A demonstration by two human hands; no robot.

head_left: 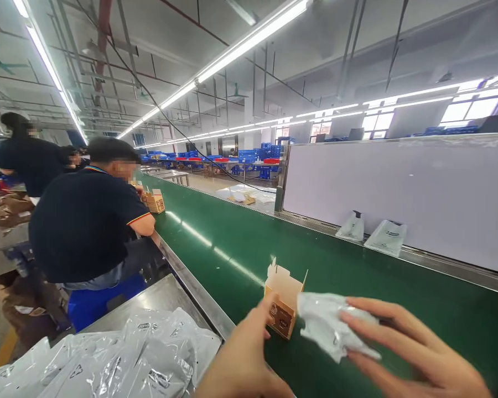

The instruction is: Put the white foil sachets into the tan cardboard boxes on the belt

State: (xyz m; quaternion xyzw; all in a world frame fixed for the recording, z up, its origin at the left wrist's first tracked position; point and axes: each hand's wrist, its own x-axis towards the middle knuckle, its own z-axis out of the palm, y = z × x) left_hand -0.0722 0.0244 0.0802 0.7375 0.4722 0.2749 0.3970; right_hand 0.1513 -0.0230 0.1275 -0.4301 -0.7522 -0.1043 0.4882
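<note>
The right hand (415,354) held a crumpled white plastic pouch (330,326), its fingers (377,312) loosely spread along the pouch's far side and pinching it against the palm, with the pouch's left end touching the upper right edge of a small open brown cardboard box (283,303). The left hand (243,359) steadied that box from the near side, the thumb pressed against its printed front face; the other fingers of this hand were hidden, so whether they were curled or spread could not be told. The box stood upright on the green conveyor belt (240,243), close to the belt's near edge, its top flaps raised and nothing visible inside. Judging by this, the box was opened and set up, while the pouch was not yet inside and the flaps remained to be closed. A pile of similar grey-white plastic pouches (120,359) lay on the steel counter (157,298) at the near left corner. Further along the belt's near edge a person in a dark shirt (87,221) sat with another small brown box (155,202), and two white pouches (373,232) leaned against the white panel (398,188) at the far edge.
</note>
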